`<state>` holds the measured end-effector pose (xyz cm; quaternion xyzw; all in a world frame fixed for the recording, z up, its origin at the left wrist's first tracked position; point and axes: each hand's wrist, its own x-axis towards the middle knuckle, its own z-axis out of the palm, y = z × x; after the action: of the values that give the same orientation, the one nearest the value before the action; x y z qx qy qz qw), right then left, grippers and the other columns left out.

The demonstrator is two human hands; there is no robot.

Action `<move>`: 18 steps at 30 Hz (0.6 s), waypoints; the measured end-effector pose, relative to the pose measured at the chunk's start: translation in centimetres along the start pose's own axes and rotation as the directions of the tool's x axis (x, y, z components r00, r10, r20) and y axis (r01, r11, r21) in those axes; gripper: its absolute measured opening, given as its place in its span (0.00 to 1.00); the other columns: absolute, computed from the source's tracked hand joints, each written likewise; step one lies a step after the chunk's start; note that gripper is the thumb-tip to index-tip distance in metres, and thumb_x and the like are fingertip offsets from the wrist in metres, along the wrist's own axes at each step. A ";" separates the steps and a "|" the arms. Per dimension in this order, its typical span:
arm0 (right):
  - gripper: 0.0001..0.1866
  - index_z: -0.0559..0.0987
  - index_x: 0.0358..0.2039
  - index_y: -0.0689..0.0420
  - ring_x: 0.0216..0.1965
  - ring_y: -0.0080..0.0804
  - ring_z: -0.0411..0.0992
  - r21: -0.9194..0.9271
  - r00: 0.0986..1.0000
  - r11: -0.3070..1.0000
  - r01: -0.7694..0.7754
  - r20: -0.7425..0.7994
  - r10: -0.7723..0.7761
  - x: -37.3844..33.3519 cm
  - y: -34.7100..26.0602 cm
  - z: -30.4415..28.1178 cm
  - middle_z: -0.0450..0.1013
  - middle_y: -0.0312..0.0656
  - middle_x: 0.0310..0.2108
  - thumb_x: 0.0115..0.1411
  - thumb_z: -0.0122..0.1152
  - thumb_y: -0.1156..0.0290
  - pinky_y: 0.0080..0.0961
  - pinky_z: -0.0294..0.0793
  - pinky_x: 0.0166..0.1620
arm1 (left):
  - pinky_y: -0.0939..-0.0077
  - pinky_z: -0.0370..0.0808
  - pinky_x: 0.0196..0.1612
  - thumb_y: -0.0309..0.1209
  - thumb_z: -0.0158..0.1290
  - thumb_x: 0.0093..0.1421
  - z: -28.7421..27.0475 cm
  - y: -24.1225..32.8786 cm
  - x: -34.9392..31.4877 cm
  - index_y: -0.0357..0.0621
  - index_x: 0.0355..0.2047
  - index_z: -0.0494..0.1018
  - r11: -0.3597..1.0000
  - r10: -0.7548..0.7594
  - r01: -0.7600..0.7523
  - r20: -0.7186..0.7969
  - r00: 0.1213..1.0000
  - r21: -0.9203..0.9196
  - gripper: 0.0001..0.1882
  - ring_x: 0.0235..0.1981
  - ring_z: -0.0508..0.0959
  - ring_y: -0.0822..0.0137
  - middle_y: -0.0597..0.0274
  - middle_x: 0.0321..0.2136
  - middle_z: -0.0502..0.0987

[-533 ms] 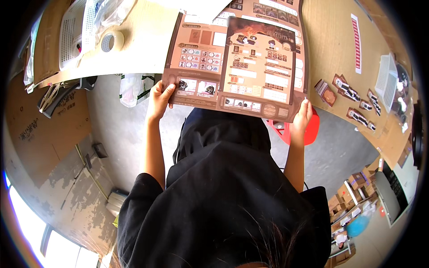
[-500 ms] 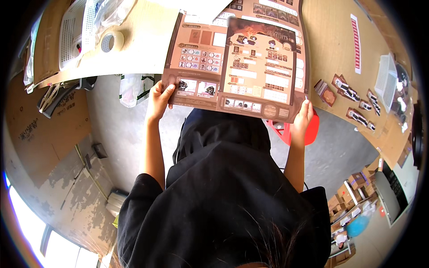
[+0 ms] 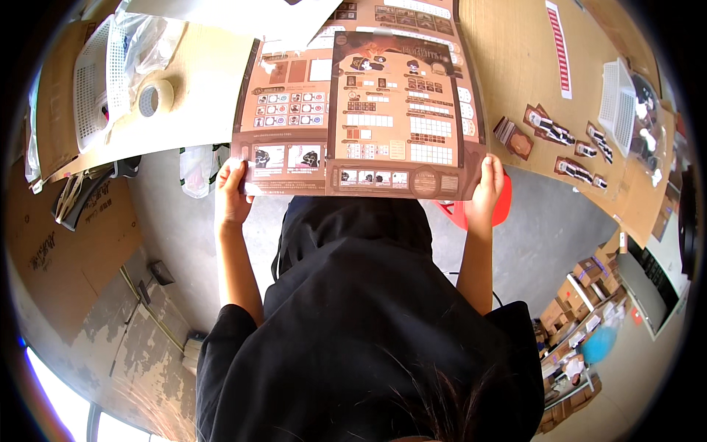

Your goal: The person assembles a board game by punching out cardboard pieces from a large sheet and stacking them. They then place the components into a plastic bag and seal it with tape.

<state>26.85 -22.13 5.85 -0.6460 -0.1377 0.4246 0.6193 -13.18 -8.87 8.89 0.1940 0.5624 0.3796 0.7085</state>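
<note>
A large brown printed sheet (image 3: 283,184) with small pictures and tables spans the space between my hands, its near edge over my lap. On it lies a smaller, darker-bordered printed sheet (image 3: 398,125). My left hand (image 3: 233,193) pinches the near left corner, thumb on top. At the near right corner, my right hand (image 3: 487,188) grips the edge, its other fingers partly hidden underneath. A white sheet (image 3: 243,13) covers part of the far left of the brown one.
Left on the wooden table (image 3: 202,88) are a tape roll (image 3: 156,98), a white basket (image 3: 94,92) and clear plastic bags. To the right lie several printed cut-outs (image 3: 549,125), a red-and-white strip (image 3: 559,51) and another basket (image 3: 616,99). A red stool (image 3: 501,205) stands below.
The brown sheet and both hands sit further left in the picture, and the sheet's near edge is now more level. The table and its things have also shifted left in view.
</note>
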 end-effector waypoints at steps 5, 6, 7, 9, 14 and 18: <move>0.14 0.66 0.45 0.63 0.44 0.28 0.66 0.089 0.953 0.949 -0.304 0.047 0.301 -0.4 -2.2 2.1 0.67 0.40 0.42 0.58 0.43 0.76 0.25 0.66 0.48 | 0.81 0.73 0.23 0.24 0.46 0.53 -0.7 0.5 -0.5 0.38 0.48 0.62 0.981 -0.121 0.151 0.221 0.968 -0.120 0.20 0.12 0.64 0.79 0.63 0.26 0.71; 0.15 0.66 0.46 0.63 0.45 0.28 0.67 0.066 0.944 0.942 -0.328 0.065 0.324 -0.4 -2.7 2.7 0.67 0.40 0.42 0.58 0.43 0.77 0.25 0.66 0.48 | 0.80 0.73 0.23 0.23 0.46 0.53 -0.8 0.1 -0.4 0.39 0.49 0.61 0.969 -0.150 0.186 0.210 0.966 -0.164 0.21 0.12 0.64 0.79 0.64 0.26 0.71; 0.18 0.64 0.50 0.62 0.44 0.32 0.68 0.089 0.947 0.945 -0.314 0.107 0.304 0.3 -0.5 0.7 0.67 0.43 0.43 0.57 0.42 0.79 0.28 0.69 0.46 | 0.80 0.73 0.24 0.23 0.46 0.53 -0.8 -0.1 -0.3 0.39 0.51 0.60 0.952 -0.182 0.225 0.205 0.962 -0.207 0.23 0.11 0.64 0.79 0.65 0.26 0.71; 0.18 0.64 0.49 0.59 0.43 0.32 0.68 0.126 0.928 0.919 -0.373 0.029 0.373 0.5 0.0 1.2 0.67 0.44 0.43 0.57 0.43 0.78 0.32 0.72 0.42 | 0.79 0.74 0.25 0.21 0.44 0.52 -1.1 -0.8 -0.1 0.43 0.55 0.55 0.900 -0.206 0.266 0.201 0.958 -0.346 0.28 0.11 0.62 0.79 0.67 0.25 0.70; 0.17 0.66 0.48 0.58 0.43 0.31 0.68 0.044 0.876 0.886 -0.462 -0.132 0.464 1.0 -0.3 2.3 0.67 0.41 0.43 0.57 0.45 0.77 0.33 0.73 0.40 | 0.79 0.71 0.25 0.16 0.35 0.52 0.2 -1.1 0.6 0.42 0.52 0.59 0.958 -0.271 0.272 0.022 0.962 -0.094 0.26 0.13 0.62 0.78 0.64 0.30 0.70; 0.17 0.66 0.48 0.58 0.45 0.32 0.67 0.058 0.875 0.877 -0.477 -0.061 0.480 2.2 2.1 0.1 0.66 0.42 0.44 0.57 0.45 0.76 0.35 0.72 0.42 | 0.77 0.73 0.28 0.16 0.36 0.53 -0.3 -2.3 1.1 0.40 0.46 0.63 0.921 -0.296 0.283 -0.009 0.955 -0.267 0.19 0.14 0.64 0.78 0.66 0.26 0.70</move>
<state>27.37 -20.87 3.11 -0.6622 0.0575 0.5432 0.5129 -12.68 -9.59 6.49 0.0037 0.5465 0.3466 0.7623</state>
